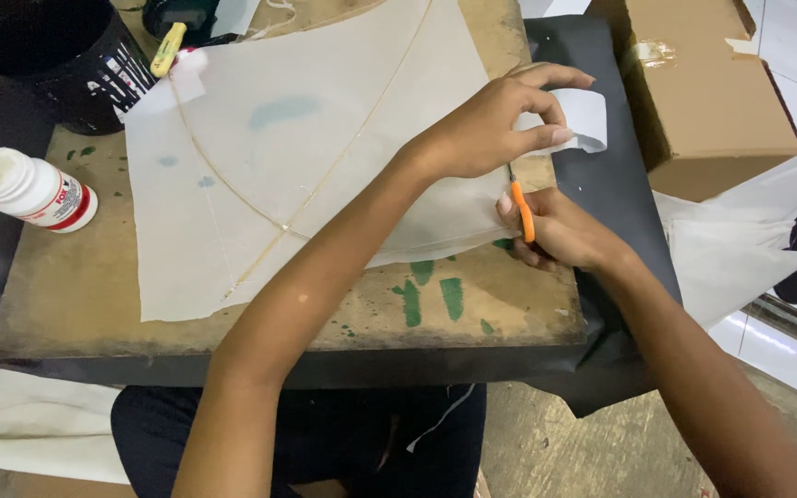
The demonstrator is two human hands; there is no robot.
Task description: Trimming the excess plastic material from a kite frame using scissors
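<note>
Pinching a white paper scrap [585, 118] at the right edge of the translucent sheet [306, 138], left hand [491, 124]; right hand [560, 231] clenched on orange-handled scissors [523, 210] just below it, sheet lying on the wooden board [76, 295].

The left hand [495, 124] reaches across the translucent paper sheet [306, 157] and pinches a small white paper tab [588, 118] at the sheet's right corner between its fingers [546, 136]. Just below it, the right hand [560, 231] grips orange-handled scissors [523, 210], the blades pointing up toward that tab. Thin sticks [325, 175] cross on the sheet. The worn wooden counter [76, 295] shows green paint marks and lies over a black sheet [606, 184]. At the left stand a white bottle [29, 189] and a black cup [57, 55]; a cardboard box [703, 83] sits at the right
</note>
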